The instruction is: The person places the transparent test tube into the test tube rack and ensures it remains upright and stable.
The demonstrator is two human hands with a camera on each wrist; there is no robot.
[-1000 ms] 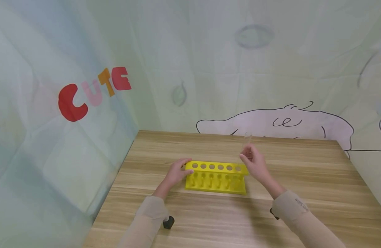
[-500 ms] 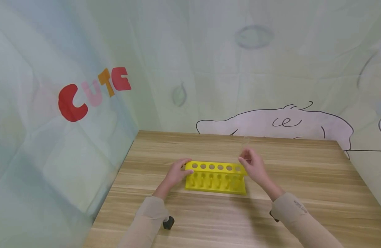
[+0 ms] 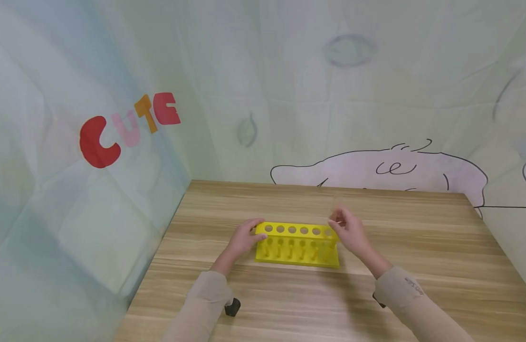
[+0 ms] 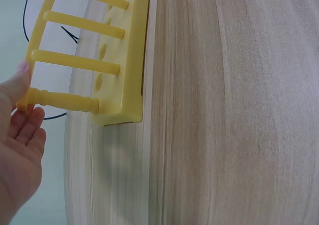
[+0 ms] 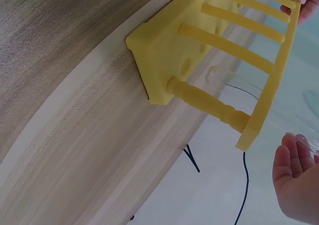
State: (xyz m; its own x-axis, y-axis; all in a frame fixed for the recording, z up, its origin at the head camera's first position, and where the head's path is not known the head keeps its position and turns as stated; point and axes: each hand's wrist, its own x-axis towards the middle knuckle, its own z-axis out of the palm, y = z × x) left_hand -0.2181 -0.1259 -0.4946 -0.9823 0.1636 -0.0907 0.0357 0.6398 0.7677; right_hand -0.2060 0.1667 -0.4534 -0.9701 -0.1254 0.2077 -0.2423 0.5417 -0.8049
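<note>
A yellow test tube rack (image 3: 298, 234) stands upright on the table, a single row of round holes along its top bar. My left hand (image 3: 244, 237) grips the left end of that bar, thumb in front and fingers behind. At the other end, my right hand (image 3: 350, 230) pinches a clear glass test tube (image 5: 234, 83) by its upper part. The tube runs down through the rightmost hole. Its rounded bottom shows between top bar and base in the right wrist view, above the base's hollow. In the head view its upper end is only faintly seen above the fingers.
The wood-grain table (image 3: 288, 304) reaches back to a printed cloth backdrop (image 3: 288, 95), with another cloth wall at left. Black wrist bands (image 3: 233, 307) sit below the sleeves. Yellow posts (image 4: 79, 61) join the rack's bar and base.
My right hand has lowered slightly and shifted a little left, and the test tube has sunk further through the rightmost hole. The left hand and rack have stayed in place.
</note>
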